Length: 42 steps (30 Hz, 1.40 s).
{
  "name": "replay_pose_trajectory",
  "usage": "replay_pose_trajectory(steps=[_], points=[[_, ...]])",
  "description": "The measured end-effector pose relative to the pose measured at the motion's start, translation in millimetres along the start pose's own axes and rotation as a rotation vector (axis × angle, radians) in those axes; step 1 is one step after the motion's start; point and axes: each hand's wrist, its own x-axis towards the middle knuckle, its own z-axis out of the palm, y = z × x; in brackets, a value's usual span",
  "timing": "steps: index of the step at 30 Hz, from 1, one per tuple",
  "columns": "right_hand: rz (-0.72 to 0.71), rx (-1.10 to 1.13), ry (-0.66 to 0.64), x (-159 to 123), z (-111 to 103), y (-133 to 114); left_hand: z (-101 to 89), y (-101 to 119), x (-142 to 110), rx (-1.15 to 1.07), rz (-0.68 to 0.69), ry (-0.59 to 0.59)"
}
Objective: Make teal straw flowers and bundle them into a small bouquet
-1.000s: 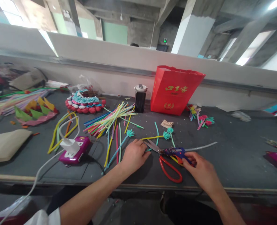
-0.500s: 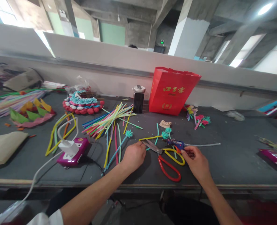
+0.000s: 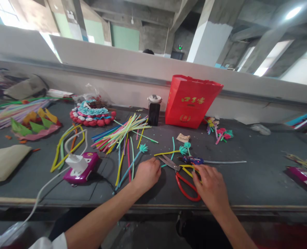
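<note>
My left hand (image 3: 148,173) is closed near the blade tips of the scissors (image 3: 169,162); what its fingers hold, if anything, is hidden. My right hand (image 3: 212,183) lies over the scissors' yellow handle, thumb and fingertips bent close together by the lower end of a teal flower's stem. What they pinch is covered. Just beyond, a blue glue gun (image 3: 192,160) rests on the table with a clear glue stick (image 3: 224,162) out of its back. Two teal pipe-cleaner flowers (image 3: 184,148) lie above it, beside a yellow pipe cleaner (image 3: 167,152). Another teal flower (image 3: 143,148) has a blue stem.
Loose pipe cleaners (image 3: 124,133) are piled left of centre. A purple power strip (image 3: 82,169) with a white plug and cable sits nearer. At the back stand a lidded cup (image 3: 154,110) and a red bag (image 3: 193,102). Finished flowers (image 3: 222,133) lie on the right.
My right hand has let go of the glue gun and shifted down-left over the scissors' handle. The glue gun now lies on the table. My left hand has hardly moved.
</note>
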Motion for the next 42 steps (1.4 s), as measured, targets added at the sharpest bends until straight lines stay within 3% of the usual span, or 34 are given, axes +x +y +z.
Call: replay_pose_trajectory(steps=[4,10,18,21,26,30,33,42], points=[[-0.068,-0.010,-0.132,-11,0,-20,-2.4,-2,-2,-0.011,-0.019,0.007],[-0.077,0.147,-0.298,-8,-10,-10,-3.3,-6,-2,-0.036,-0.047,0.028],[0.076,0.160,-0.531,-16,-34,-39,-6.5,-14,0,-0.078,-0.094,0.048],[0.194,0.399,-0.628,-18,-41,-42,-9.7,-16,0,-0.123,-0.095,0.049],[0.485,1.217,-0.855,-23,-44,-36,-14.0,-17,-5,-0.223,-0.109,0.065],[0.601,1.638,-0.907,-30,-38,-37,-18.3,-16,-7,-0.310,-0.134,0.093],[0.591,1.753,-0.991,-31,-38,-40,-21.0,-17,-6,-0.392,-0.156,0.111],[0.519,1.894,-0.991,-28,-38,-59,-24.9,-26,-3,-0.651,-0.217,0.058]])
